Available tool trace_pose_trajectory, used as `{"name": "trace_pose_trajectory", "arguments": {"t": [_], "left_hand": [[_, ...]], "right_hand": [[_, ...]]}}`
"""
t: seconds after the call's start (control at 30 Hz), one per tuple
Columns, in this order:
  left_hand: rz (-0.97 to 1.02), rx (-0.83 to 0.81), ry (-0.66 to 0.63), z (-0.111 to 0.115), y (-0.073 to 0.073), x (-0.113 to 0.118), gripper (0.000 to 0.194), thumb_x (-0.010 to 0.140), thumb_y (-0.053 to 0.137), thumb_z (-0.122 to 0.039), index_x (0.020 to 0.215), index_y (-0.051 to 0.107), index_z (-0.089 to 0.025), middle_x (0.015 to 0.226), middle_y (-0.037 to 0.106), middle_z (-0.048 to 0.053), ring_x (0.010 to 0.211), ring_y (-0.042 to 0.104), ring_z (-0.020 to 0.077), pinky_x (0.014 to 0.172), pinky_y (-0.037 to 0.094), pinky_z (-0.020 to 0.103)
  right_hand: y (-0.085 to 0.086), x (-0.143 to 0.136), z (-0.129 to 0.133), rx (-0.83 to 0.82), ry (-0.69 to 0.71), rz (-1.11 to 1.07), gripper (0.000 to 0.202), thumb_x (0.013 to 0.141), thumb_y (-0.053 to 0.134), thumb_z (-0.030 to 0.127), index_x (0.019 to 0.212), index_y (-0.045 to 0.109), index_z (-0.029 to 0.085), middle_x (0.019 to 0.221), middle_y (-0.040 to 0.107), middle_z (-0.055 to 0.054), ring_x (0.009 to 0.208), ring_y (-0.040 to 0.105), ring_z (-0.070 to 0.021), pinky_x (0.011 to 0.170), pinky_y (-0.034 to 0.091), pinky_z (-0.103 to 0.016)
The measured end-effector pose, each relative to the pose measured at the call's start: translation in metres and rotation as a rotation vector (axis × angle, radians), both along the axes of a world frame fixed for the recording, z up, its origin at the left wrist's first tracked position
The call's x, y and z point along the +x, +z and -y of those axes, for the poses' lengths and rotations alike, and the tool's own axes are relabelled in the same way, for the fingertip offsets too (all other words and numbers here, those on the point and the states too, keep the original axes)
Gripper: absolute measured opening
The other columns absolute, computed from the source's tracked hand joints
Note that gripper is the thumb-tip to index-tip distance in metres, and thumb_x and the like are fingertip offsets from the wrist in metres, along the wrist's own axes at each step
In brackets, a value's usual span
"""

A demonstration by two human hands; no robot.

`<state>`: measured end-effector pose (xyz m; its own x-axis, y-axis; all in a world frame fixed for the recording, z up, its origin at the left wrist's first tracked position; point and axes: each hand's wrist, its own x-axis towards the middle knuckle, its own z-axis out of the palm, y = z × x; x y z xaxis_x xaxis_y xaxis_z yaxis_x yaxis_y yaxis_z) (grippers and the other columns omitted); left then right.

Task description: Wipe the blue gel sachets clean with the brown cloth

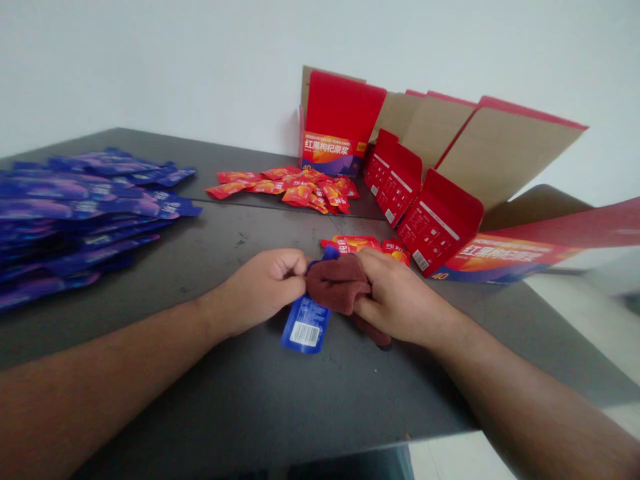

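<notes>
My right hand (395, 293) is closed round a bunched brown cloth (337, 283), which covers the middle of a blue sachet (307, 323). The sachet's lower end, with a white barcode label, shows below the cloth, and a bit of its top end shows above. My left hand (273, 287) is closed at the left edge of the sachet, thumb against curled fingers, right beside the cloth. Its fingertips are partly hidden. Just beyond my hands lie a few red sachets (355, 243) on the dark grey table (240, 393).
A large pile of blue sachets (85, 213) lies at the left. Further back is a heap of red sachets (295, 187). Open red cartons with raised flaps stand at the back (335, 127) and right (505, 257). A white wall (200, 67) rises behind the table.
</notes>
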<state>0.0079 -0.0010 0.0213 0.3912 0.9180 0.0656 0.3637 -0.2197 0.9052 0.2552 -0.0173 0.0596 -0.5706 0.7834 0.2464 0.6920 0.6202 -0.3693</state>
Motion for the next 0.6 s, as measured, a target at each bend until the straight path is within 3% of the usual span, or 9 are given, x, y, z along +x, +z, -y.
{"name": "trace_pose_trajectory", "arguments": {"t": [0.07, 0.2, 0.4, 0.6], "left_hand": [[0.019, -0.004, -0.003, -0.0001, -0.0007, -0.0006, 0.021, 0.087, 0.064, -0.029, 0.07, 0.053, -0.02, 0.069, 0.057, -0.003, 0.065, 0.049, 0.0131, 0.06, 0.038, 0.026], [0.002, 0.014, -0.005, -0.0001, -0.0012, -0.0017, 0.022, 0.087, 0.064, -0.03, 0.07, 0.053, -0.021, 0.066, 0.054, -0.004, 0.063, 0.049, 0.0131, 0.059, 0.038, 0.026], [0.036, -0.038, -0.033, 0.0001, -0.001, -0.0006, 0.021, 0.085, 0.066, -0.028, 0.071, 0.052, -0.021, 0.071, 0.062, -0.002, 0.066, 0.054, 0.014, 0.06, 0.04, 0.026], [-0.026, 0.012, -0.039, 0.0007, 0.0004, -0.0026, 0.019, 0.085, 0.065, -0.027, 0.071, 0.053, -0.021, 0.065, 0.055, -0.004, 0.062, 0.05, 0.0132, 0.059, 0.039, 0.026]], "right_hand": [[-0.0001, 0.0, 0.0004, 0.003, 0.0, 0.012, 0.019, 0.084, 0.065, 0.014, 0.102, 0.064, 0.02, 0.105, 0.071, -0.008, 0.096, 0.066, -0.024, 0.082, 0.051, -0.036], [0.0019, -0.0006, -0.0008, 0.07, -0.149, -0.047, 0.024, 0.088, 0.066, 0.017, 0.112, 0.067, 0.021, 0.108, 0.074, -0.009, 0.1, 0.068, -0.026, 0.087, 0.052, -0.039], [0.0016, 0.0001, 0.0001, 0.005, -0.008, -0.01, 0.016, 0.083, 0.067, 0.015, 0.098, 0.064, 0.02, 0.102, 0.071, -0.008, 0.094, 0.067, -0.025, 0.081, 0.052, -0.037], [0.0058, -0.0008, -0.0017, 0.012, -0.129, -0.076, 0.031, 0.088, 0.066, 0.016, 0.119, 0.069, 0.021, 0.113, 0.076, -0.008, 0.103, 0.07, -0.0259, 0.088, 0.052, -0.038]]}}
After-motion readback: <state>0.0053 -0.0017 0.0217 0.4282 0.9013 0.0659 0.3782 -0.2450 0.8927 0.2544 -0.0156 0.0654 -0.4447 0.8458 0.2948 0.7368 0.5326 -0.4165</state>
